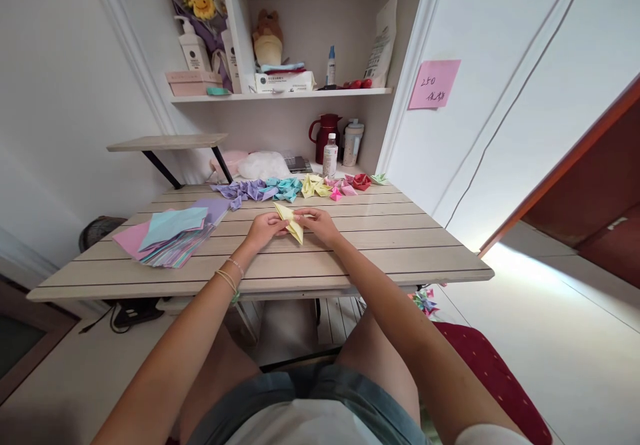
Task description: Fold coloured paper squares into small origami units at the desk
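A folded piece of yellow origami paper (290,222) with pointed ends is held just above the desk, between both hands. My left hand (266,230) grips its left side with closed fingers. On its right side, my right hand (318,224) pinches the paper between thumb and fingers. Farther back lies a row of finished-looking folded paper pieces: purple ones (249,190), blue ones (283,188), yellow ones (315,186), pink ones (342,188) and a red one (361,181). Left of my hands is a stack of coloured paper sheets (175,232).
The wooden desk (390,258) has a small raised shelf (167,142) at its back left. Behind the row stand a clear bottle (330,156), a dark red jug (327,137) and a tumbler (353,142). A pink note (435,84) is stuck on the right wall.
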Demonstrator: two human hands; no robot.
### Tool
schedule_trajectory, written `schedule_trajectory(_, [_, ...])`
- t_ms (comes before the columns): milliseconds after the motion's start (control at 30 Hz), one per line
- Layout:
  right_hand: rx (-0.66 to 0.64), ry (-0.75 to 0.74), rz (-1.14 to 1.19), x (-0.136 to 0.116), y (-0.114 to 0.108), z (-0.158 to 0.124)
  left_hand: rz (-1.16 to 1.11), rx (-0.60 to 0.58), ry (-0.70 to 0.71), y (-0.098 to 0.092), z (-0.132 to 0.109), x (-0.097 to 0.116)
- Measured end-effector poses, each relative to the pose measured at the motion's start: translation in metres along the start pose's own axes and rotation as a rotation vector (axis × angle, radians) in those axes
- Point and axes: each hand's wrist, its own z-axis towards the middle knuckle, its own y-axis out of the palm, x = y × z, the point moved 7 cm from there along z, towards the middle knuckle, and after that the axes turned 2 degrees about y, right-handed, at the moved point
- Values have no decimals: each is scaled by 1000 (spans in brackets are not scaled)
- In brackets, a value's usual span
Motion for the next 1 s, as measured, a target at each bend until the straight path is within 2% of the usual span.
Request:
schedule_trajectory(233, [-76,-29,-20,3,5,1,-68,98,0,-4,8,-14])
schedule_trajectory(400, [-86,-64,-65,4,7,1,-76,60,-20,-2,7,-19])
schedule_trajectory(633, [-157,-73,-120,0,13,-2,-69,59,-6,0,4,-16])
schedule_trajectory(1000, [-156,-55,-150,6,9,1,-71,26,-6,2,4,-14])
